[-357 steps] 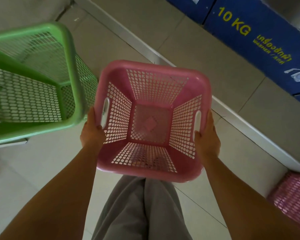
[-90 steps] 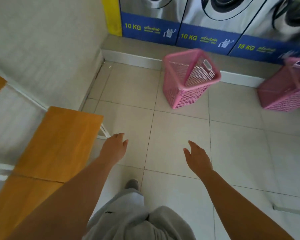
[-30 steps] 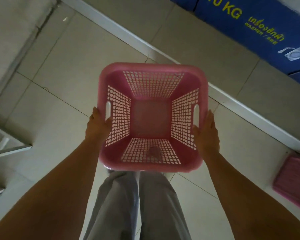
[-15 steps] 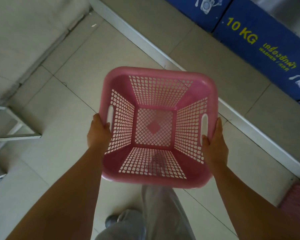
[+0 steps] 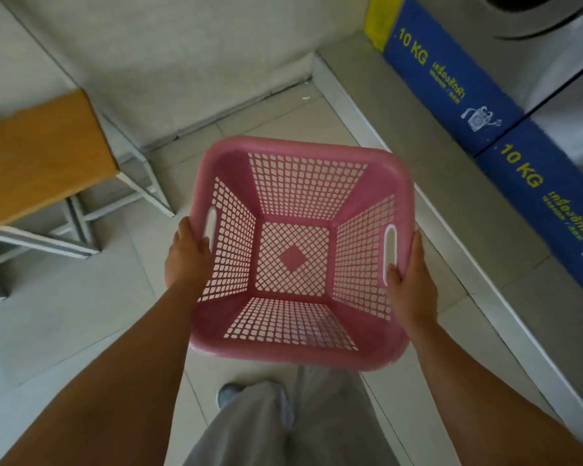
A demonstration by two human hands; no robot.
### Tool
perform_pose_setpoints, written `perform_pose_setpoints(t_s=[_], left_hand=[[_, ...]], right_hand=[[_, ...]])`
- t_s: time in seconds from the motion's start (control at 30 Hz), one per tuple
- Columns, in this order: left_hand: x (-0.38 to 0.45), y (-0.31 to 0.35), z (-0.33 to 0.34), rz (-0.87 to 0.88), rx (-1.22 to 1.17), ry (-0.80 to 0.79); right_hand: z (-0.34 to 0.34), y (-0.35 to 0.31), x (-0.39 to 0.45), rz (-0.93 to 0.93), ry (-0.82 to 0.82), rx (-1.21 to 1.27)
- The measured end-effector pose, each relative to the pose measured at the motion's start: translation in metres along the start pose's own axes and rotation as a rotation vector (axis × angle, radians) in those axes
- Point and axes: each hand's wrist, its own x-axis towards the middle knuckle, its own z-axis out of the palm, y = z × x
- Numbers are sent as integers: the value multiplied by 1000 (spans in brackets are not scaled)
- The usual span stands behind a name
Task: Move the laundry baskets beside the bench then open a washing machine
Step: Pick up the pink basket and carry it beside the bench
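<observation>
Carrying view, head camera: I see the pink laundry basket (image 5: 296, 253) held off the tiled floor (image 5: 81, 331), open side up and empty, between both hands. My left hand (image 5: 186, 257) grasps the rim beside the left handle slot; my right hand (image 5: 409, 280) grasps the rim at the right handle slot, thumb hooked inside. Both arms reach forward, grey trousers (image 5: 283, 425) and one shoe (image 5: 231, 393) below the basket.

Ahead and to the left of the left hand stands the bench (image 5: 37, 156), a wooden top on a white metal frame, with bare floor between it and the basket. To the right of the right hand runs a raised plinth (image 5: 485, 264) bearing the washing machine (image 5: 525, 31) row, blue "10 KG" panels facing me; only the lower edge of one door shows, so I cannot tell whether it is shut.

Progress, as I judge it: this basket is in transit and not yet set down beside the bench. No other basket is in view. Opening a machine remains.
</observation>
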Motion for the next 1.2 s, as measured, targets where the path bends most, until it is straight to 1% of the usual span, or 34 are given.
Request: perform_pose_setpoints(t_s=[0.17,0.37,0.53,0.73,0.87,0.97,1.07,1.2], left_hand=[[-35,-92,-79,-74,-58,108],[-83,-199,-150,-268,-90,190],[-125,-279,-195,-431,-121,260],[-155,-354,-234,-585,-177,368],[-159,-398,-255,-680,-194,433],[-150,-431,-275,-714,-188,481],[-133,-458,-302,-775,-180,516],[-117,-489,-332,-901,-226,607]], right_hand=[[17,-77,-57,-134,-77,3],[55,-159,-120,-332,-166,-34],[92,-224,-156,-515,-315,-87],[142,-314,-190,-734,-463,-128],[187,-377,-206,-844,-555,-161],[225,-428,-217,-900,-619,-184],[251,-479,-230,-964,-648,-201],[286,-544,-248,-1039,-673,-175]])
